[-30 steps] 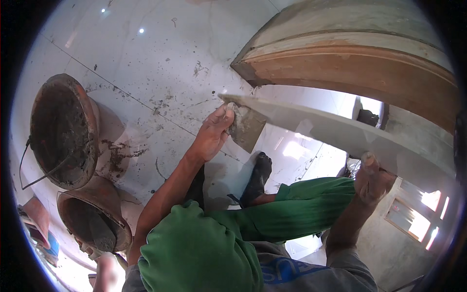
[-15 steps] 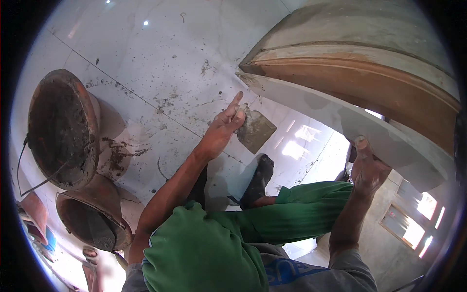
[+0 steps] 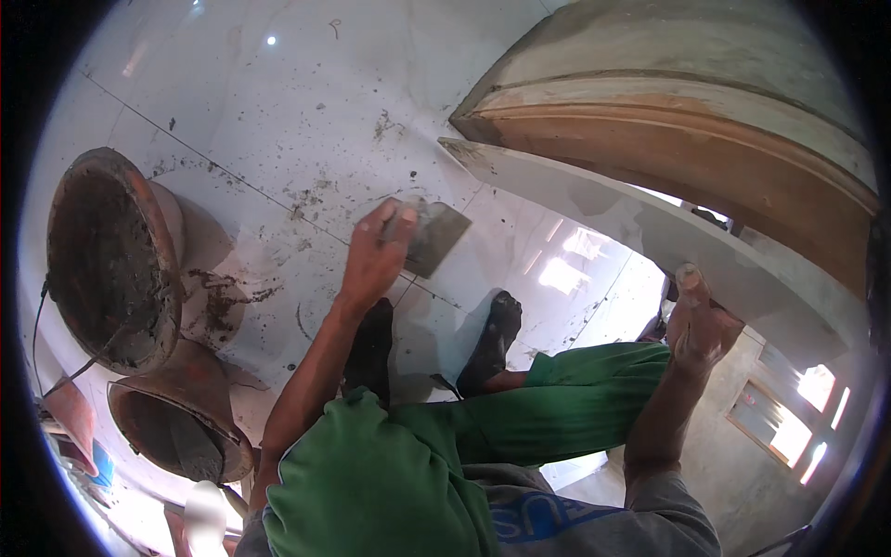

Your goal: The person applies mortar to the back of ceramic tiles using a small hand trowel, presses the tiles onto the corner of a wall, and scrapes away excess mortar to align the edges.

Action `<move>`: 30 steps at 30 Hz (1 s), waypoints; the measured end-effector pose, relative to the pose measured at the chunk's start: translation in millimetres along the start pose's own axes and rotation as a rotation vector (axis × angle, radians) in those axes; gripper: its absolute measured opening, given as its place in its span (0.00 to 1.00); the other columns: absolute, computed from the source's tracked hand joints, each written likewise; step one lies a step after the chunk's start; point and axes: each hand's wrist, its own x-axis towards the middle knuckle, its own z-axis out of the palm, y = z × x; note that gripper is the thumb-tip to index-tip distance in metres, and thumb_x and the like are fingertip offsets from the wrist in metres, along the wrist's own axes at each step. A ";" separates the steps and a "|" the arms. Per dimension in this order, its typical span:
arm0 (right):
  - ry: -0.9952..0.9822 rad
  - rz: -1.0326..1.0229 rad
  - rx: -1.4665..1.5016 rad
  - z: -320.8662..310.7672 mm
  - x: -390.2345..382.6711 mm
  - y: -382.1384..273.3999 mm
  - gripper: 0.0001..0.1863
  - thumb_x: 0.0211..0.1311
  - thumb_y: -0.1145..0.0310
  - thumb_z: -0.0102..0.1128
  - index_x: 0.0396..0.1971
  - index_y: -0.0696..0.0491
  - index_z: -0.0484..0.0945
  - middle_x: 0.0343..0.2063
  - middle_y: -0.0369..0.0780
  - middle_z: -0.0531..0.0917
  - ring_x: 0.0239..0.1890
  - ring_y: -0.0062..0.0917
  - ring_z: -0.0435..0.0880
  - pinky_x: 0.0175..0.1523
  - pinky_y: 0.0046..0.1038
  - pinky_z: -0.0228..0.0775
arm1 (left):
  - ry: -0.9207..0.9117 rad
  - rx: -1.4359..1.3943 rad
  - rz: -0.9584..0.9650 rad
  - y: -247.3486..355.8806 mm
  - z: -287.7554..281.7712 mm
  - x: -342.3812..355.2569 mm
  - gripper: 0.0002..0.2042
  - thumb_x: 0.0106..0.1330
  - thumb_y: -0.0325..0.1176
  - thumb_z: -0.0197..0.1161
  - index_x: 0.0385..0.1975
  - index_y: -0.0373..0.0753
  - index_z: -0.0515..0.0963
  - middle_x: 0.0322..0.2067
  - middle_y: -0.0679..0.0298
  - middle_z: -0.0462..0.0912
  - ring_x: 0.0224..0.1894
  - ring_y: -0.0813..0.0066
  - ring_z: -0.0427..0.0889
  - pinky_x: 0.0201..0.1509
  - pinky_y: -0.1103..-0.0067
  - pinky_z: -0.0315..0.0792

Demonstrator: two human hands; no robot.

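My left hand is closed on a square-bladed trowel, whose grey, mortar-smeared blade hangs over the floor in front of my feet. Most of the trowel's handle is hidden by the fingers. On the right, my right hand grips the near edge of a long pale slab, thumb on top and fingers tucked out of sight beneath. The slab runs beside a brown-edged wall or ledge, and its narrow far end stands slightly apart from it.
Two mortar-caked buckets stand at the left: a larger bucket holding grey mortar and a tipped smaller bucket. Crumbs of mortar litter the glossy white tiled floor. My bare, dark-smeared feet rest between the buckets and slab.
My left hand has moved left with the trowel, away from the slab. The slab's far end has shifted a little left, off the wall. My right hand keeps its grip.
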 end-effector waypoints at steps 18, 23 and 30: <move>0.186 0.152 0.406 -96.4 -61.0 -19.7 0.28 0.71 0.72 0.58 0.69 0.58 0.67 0.63 0.48 0.77 0.67 0.40 0.77 0.70 0.48 0.72 | -0.451 -0.312 -0.079 56.1 -34.5 -40.3 0.35 0.68 0.41 0.73 0.71 0.30 0.69 0.63 0.51 0.80 0.66 0.63 0.78 0.68 0.67 0.73; 0.315 0.373 0.545 -91.1 -81.7 -14.0 0.28 0.72 0.72 0.57 0.70 0.59 0.66 0.64 0.49 0.76 0.70 0.41 0.73 0.73 0.49 0.67 | -0.594 -0.549 -0.197 55.1 -30.8 -53.4 0.29 0.70 0.36 0.71 0.67 0.29 0.72 0.55 0.56 0.85 0.57 0.68 0.84 0.63 0.73 0.75; 0.358 0.727 0.789 -44.3 -126.5 39.7 0.19 0.65 0.76 0.60 0.57 0.56 0.77 0.54 0.43 0.83 0.60 0.38 0.82 0.67 0.46 0.76 | -0.492 -0.772 0.052 62.5 -38.4 -56.5 0.38 0.72 0.61 0.57 0.63 0.27 0.72 0.60 0.42 0.80 0.62 0.48 0.82 0.72 0.60 0.71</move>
